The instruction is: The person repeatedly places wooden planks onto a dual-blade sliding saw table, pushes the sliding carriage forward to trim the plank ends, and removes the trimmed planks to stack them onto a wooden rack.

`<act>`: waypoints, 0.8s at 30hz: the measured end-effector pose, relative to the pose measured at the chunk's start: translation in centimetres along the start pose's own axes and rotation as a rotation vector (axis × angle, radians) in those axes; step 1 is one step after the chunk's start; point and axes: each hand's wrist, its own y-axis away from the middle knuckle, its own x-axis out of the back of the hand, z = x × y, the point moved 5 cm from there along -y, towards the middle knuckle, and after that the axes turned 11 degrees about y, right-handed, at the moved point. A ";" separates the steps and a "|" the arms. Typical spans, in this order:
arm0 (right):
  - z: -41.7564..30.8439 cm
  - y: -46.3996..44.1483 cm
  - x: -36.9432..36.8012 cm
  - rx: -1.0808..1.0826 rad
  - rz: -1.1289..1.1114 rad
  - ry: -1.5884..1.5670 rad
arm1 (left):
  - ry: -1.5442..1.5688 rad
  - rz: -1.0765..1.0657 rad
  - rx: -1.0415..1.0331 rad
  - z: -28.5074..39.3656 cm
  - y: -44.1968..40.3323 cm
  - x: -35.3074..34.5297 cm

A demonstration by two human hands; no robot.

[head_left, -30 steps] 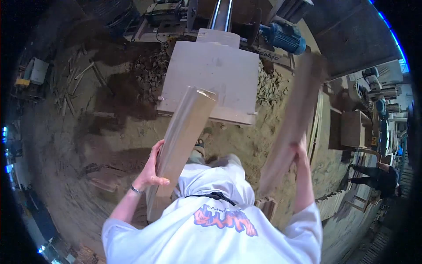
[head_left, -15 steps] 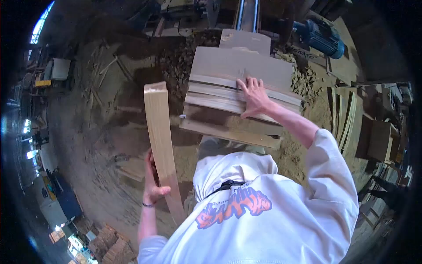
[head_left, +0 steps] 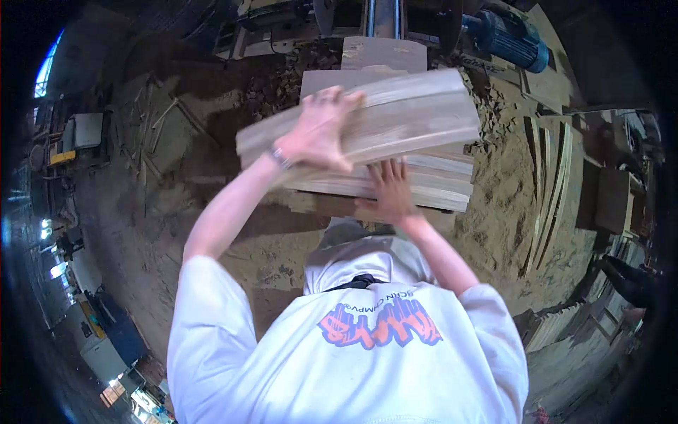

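Observation:
A bundle of wooden boards (head_left: 417,113) is tilted above the machine's flat platform (head_left: 318,83), slightly blurred by motion. My left hand (head_left: 323,131) grips the bundle from above near its middle, with the fingers over its face. Below it, more boards (head_left: 438,184) lie side by side across the platform's near part. My right hand (head_left: 390,191) lies on these boards with its fingers spread, holding nothing.
Two metal rails (head_left: 383,20) run back from the platform. A blue motor (head_left: 510,44) is at the upper right. Wood offcuts (head_left: 494,113) and long strips (head_left: 547,191) lie on the floor. Part of a person (head_left: 628,283) shows at the right edge.
My left hand has brought its boards from the left to above the platform and turned them crosswise. My right hand has moved toward me on the platform boards.

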 end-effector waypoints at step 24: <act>20.9 17.9 -3.1 -0.911 -0.239 -1.361 | 1.568 0.324 0.847 -18.8 18.7 -14.7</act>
